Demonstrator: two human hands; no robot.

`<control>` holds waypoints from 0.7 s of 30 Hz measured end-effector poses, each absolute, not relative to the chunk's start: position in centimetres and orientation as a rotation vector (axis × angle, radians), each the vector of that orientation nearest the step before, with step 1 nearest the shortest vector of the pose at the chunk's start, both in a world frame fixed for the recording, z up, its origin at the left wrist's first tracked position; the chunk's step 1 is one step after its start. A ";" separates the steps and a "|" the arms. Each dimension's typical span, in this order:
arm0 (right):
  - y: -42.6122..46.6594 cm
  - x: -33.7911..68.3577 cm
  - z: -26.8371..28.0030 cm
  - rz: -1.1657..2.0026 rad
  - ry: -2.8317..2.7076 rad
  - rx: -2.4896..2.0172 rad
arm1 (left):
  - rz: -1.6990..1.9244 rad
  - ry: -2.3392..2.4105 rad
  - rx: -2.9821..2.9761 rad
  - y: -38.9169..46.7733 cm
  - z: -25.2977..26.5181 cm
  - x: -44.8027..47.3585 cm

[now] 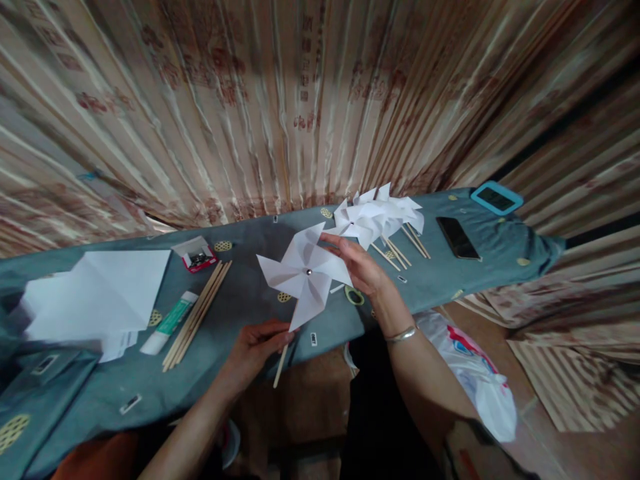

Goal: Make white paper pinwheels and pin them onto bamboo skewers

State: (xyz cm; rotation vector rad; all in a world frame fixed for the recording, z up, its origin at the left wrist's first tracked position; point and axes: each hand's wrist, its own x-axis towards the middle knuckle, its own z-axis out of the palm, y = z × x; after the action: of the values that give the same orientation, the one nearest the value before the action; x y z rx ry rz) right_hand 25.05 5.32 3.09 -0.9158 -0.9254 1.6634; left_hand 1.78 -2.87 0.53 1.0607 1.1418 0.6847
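A white paper pinwheel (302, 269) with a pin at its centre is held over the table, tilted toward me. Its wooden stick (281, 365) slants down below the blades. My left hand (260, 343) pinches the stick just under the lowest blade. At the right side, my right hand (364, 264) has its fingers at the edge of the blades, some hidden behind the paper. Several finished white pinwheels (367, 220) lie grouped behind my right hand, their sticks (395, 252) pointing toward me.
On the left lie white paper sheets (120, 287), a green-and-white glue tube (170, 323), several wooden sticks (197, 317) and a small box of pins (195, 255). A phone (457, 237) and a blue-framed device (497, 198) rest at right. A plastic bag (475, 373) is below.
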 end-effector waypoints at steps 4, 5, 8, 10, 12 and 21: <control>5.2 25.4 2.8 1.665 -0.949 -0.852 | 0.644 1.148 1.084 -2.8 0.8 1.7; 5.3 25.4 2.7 1.664 -0.965 -0.842 | 0.643 1.151 1.090 -2.8 0.8 1.7; 5.3 25.3 2.9 1.675 -1.022 -0.831 | 0.643 1.176 1.096 -2.9 0.6 1.6; 5.3 25.2 3.0 1.685 -1.052 -0.837 | 0.653 1.203 1.084 -2.9 0.5 1.6; 5.2 25.0 3.2 1.681 -1.069 -0.854 | 0.664 1.219 1.065 -2.8 0.3 1.6; 4.9 24.0 3.1 1.635 -1.008 -0.909 | 0.743 1.261 1.096 -2.7 0.1 1.6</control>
State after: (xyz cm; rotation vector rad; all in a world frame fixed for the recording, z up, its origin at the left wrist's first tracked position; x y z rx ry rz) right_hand 23.99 4.88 3.07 -0.9087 -1.0078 1.6350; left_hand 1.61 -2.68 0.12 1.0964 1.2614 0.7429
